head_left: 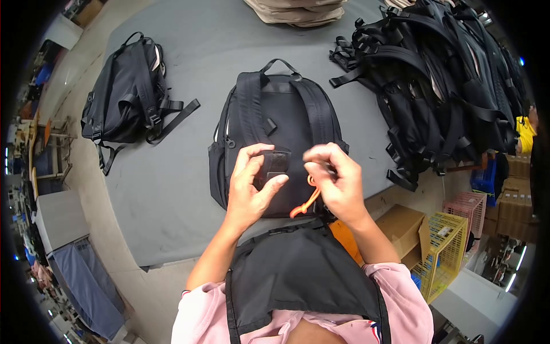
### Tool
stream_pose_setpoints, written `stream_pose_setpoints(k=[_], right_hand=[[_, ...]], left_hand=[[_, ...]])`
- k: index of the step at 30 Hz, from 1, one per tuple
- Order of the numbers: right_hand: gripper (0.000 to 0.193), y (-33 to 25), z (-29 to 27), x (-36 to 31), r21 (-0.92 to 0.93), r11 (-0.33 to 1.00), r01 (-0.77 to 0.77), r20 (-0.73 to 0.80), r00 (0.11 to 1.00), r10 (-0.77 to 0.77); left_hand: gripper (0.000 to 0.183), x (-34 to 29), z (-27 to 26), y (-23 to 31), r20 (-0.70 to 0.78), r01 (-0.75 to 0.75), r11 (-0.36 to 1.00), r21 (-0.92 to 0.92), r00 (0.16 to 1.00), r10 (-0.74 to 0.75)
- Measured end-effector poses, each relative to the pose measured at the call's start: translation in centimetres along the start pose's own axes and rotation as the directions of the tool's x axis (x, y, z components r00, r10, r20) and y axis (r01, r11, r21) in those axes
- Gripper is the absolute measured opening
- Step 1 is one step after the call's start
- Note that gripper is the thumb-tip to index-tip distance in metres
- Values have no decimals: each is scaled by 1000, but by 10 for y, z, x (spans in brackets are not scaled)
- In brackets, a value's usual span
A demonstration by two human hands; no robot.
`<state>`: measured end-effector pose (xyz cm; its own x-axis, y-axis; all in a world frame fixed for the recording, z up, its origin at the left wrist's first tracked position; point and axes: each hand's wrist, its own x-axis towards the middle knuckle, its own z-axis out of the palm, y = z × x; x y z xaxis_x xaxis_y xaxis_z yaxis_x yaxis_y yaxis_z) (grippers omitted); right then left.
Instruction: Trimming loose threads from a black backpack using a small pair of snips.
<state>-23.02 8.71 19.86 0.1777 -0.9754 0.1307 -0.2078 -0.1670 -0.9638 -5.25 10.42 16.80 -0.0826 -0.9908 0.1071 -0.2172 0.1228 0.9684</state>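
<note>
A black backpack (281,109) lies in front of me with its two padded shoulder straps facing up and its top handle pointing away. Over its lower part, my left hand (252,180) pinches a small dark, flat piece (278,162) between thumb and fingers; whether it is webbing or a buckle part I cannot make out. Just right of it, my right hand (338,178) is closed, slightly blurred. A knotted orange cord (307,205) hangs from its fingers. Whatever the cord is tied to is hidden in that hand.
Another black backpack (134,92) lies at the left of the grey table (177,189). Several more black backpacks (429,74) are heaped at the right. Beige folded pieces (298,11) are stacked at the far edge. An open cardboard box (401,229) and a yellow crate (444,246) stand beside the table.
</note>
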Motion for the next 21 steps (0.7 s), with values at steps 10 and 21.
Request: stream_pose_setpoints(k=[10, 21], right_hand=[[14, 4, 11, -3, -324, 946, 13, -19, 1000, -21], [14, -2, 16, -5, -629, 741, 236, 28, 959, -282]], left_hand=[[31, -6, 1, 3, -15, 12, 996, -94, 1000, -14], [32, -14, -1, -5, -28, 13, 993, -117, 999, -16]])
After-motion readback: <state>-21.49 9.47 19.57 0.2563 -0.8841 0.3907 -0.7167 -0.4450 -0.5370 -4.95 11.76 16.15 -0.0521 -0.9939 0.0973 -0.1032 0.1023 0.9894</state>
